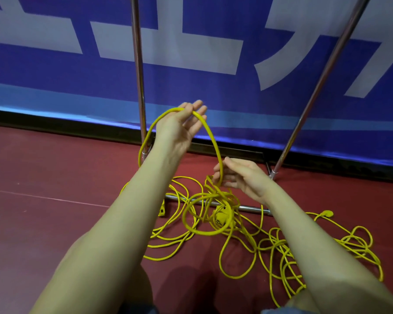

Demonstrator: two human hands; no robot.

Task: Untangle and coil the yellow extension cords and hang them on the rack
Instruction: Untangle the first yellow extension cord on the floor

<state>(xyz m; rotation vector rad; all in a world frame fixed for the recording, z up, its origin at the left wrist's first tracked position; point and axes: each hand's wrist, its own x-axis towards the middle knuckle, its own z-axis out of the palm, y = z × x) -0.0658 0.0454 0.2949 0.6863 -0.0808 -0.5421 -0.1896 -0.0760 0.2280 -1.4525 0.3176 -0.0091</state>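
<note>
My left hand (182,125) is raised palm up and holds a loop of yellow extension cord (213,141) draped over its fingers, thumb on top. The loop runs down to my right hand (238,175), whose fingers curl round the cord just above the tangle. A heap of yellow cords (213,218) lies on the red floor, with a yellow socket block (220,217) in its middle and a plug end (327,213) at the right. More loops (315,250) spread to the right. The metal rack's uprights (138,71) stand behind.
The rack's second upright (320,87) slants at the right, and its base bar (247,208) lies on the floor under the cords. A blue banner (55,82) with white lettering covers the wall behind. My knees show at the bottom edge.
</note>
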